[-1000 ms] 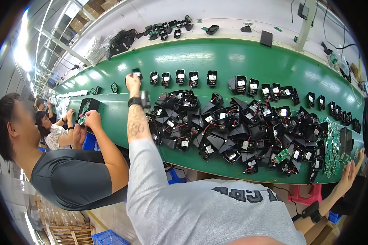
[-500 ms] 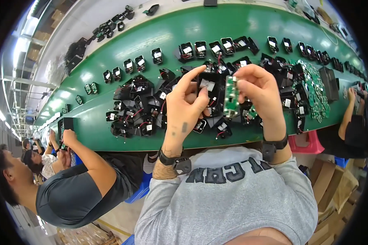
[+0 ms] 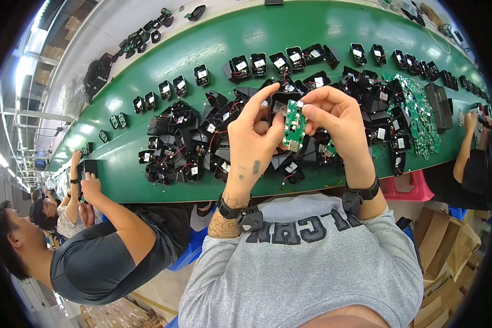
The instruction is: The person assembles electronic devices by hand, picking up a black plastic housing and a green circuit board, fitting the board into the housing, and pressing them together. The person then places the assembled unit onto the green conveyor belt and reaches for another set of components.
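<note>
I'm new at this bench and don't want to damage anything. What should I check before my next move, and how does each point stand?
1. Green circuit board held by the right hand: ok.
2. Black casing held by the left hand: ok.
3. View into that casing unobstructed: not ok, board and left hand cover much of it.
4. No wire pinched behind the board: cannot tell, hidden.
5. Neighbour's nearest hand away from the held parts: ok.

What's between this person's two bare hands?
The head view shows a narrow, rectangular green circuit board and, behind it, a partly hidden black plastic housing between the left hand and right hand.
</note>
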The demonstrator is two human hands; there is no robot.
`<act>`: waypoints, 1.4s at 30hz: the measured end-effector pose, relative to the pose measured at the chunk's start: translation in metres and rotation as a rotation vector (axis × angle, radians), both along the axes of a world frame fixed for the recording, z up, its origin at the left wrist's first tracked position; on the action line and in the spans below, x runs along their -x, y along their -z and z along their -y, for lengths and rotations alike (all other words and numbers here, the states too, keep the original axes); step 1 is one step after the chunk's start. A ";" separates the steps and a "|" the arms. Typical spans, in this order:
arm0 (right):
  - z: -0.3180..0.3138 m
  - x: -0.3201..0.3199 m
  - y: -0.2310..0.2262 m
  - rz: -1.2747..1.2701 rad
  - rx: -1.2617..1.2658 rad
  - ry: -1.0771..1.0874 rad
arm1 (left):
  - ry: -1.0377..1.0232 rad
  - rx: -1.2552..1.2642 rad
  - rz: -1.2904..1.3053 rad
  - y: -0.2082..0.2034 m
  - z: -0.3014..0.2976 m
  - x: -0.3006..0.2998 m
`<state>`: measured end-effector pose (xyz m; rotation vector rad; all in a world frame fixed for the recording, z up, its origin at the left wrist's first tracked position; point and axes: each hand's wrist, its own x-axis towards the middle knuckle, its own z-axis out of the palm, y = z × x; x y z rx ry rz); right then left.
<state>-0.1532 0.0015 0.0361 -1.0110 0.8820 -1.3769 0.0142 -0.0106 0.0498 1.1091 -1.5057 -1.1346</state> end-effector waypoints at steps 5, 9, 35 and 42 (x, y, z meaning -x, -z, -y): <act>-0.005 -0.004 0.000 -0.100 -0.012 -0.038 | 0.092 -0.039 -0.096 0.011 0.008 -0.004; -0.003 -0.007 0.002 -0.182 0.096 0.167 | 0.335 -0.328 -0.313 0.008 0.008 -0.012; -0.006 -0.020 0.027 -0.419 0.198 0.404 | -0.003 0.078 -0.152 0.031 0.006 0.016; -0.007 -0.030 0.034 0.217 -0.164 0.111 | -0.109 0.480 0.105 0.048 0.007 0.016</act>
